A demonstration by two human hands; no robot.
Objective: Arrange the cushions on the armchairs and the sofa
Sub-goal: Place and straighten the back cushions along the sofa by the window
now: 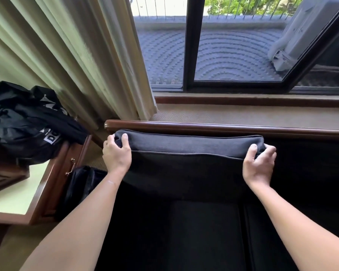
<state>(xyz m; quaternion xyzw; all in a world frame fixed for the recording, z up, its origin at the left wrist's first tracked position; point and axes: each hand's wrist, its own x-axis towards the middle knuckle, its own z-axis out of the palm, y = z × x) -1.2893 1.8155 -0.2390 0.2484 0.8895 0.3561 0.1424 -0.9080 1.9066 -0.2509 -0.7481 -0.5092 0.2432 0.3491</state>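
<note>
Two hands hold one dark back cushion [188,145] by its upper corners, and the step in hand, as I judge it, is seating that cushion upright against the wooden top rail [223,129] of the seat.

Off to the left, a black bag [27,122] lies on the side surface [10,200], well clear of the work. It needs no attention.

My left hand [116,151] is clamped on the cushion's left top corner, thumb over the front edge, fingers wrapped behind. To do this well, I keep that corner level with the rail's left end and do not let the fabric bunch under the thumb.

The cushion stands between my hands, its top edge just below the rail and its lower part dropping toward the dark seat [204,231]. The piping along the front sags slightly at the middle, so I judge an even outward pull from both sides will straighten it.

My right hand [259,163] is closed on the right top corner in the same way. I press both corners back together, at equal height, so the cushion sits square. Whether its back face already touches the frame I cannot tell.
</note>
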